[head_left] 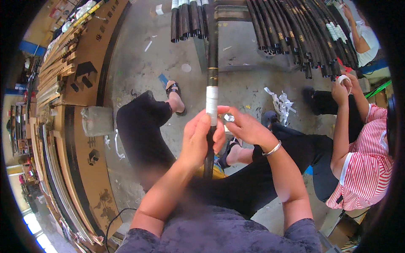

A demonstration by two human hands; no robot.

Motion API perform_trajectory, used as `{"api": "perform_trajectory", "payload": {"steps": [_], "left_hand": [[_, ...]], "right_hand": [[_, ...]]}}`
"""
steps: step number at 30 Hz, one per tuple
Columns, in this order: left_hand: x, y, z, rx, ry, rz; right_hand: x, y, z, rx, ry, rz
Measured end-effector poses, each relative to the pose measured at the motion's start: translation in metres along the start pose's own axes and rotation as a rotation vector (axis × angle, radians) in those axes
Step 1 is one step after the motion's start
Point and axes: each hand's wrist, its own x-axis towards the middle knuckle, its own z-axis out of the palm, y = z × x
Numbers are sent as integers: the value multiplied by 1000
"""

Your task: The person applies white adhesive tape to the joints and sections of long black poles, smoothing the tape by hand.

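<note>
A long black pole (213, 50) with thin gold bands stands lengthwise in front of me, its lower end between my legs. Partway along it sits a sleeve of white tape (211, 95), wound around the shaft. My left hand (195, 141) is closed around the pole at the lower end of this white wrap, thumb lying on top. Close by on the right, my right hand (251, 128) has its fingers drawn together on a small crumpled piece of white tape (229, 117). Its fingertips are near the wrap; whether they touch it is hard to tell.
Bundles of black poles (287, 31) lie at the far side, some white-wrapped. Cardboard boxes (86, 76) with wooden strips line the left. White scraps (280, 105) litter the floor. At right, a co-worker in a striped shirt (367, 162) holds a white roll (345, 81).
</note>
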Motion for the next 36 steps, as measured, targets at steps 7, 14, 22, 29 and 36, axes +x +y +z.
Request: {"api": "perform_trajectory", "payload": {"steps": [7,14,22,29,36], "left_hand": [[8,3,0,23,10,26],[65,109,-12,405,173,293],[211,193,-11,1147,458,365],[281,178,-7,1694,625,460],[282,160,3,1853,629,504]], "right_hand": [[4,13,0,-148,24,-81],[3,1,-9,-275,51,-77],[4,-14,-18,-283,3,-61],[2,-14,-30,-314,31,-54],[3,-16,-32,-306,-5,-42]]}}
